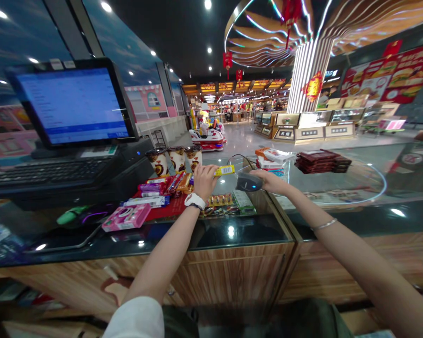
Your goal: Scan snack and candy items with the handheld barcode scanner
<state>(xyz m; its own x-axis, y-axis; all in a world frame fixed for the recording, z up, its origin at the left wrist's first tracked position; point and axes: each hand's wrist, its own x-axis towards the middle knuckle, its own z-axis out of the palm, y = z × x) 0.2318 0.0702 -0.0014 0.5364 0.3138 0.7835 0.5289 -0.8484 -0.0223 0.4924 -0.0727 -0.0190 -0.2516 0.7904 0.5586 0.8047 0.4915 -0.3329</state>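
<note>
My left hand [205,180] is closed on one end of a slim yellow packet [225,170], held above the counter with its barcode showing. Facing that barcode from the right is a dark barcode scanner [248,182] with a small blue light. My right hand [273,181] grips the scanner; its fingers are partly hidden behind it. Packet and scanner are a little apart. Left of my left hand lie several wrapped snack bars [155,188] on a red sheet, and a pink box [127,217] sits near the counter's front edge.
Several patterned cups [176,158] stand behind the snacks. A monitor [72,105], keyboard [49,166] and mouse [97,212] occupy the left. Small boxes [273,157] and a stack of dark red packets [320,161] rest on the glass counter at right.
</note>
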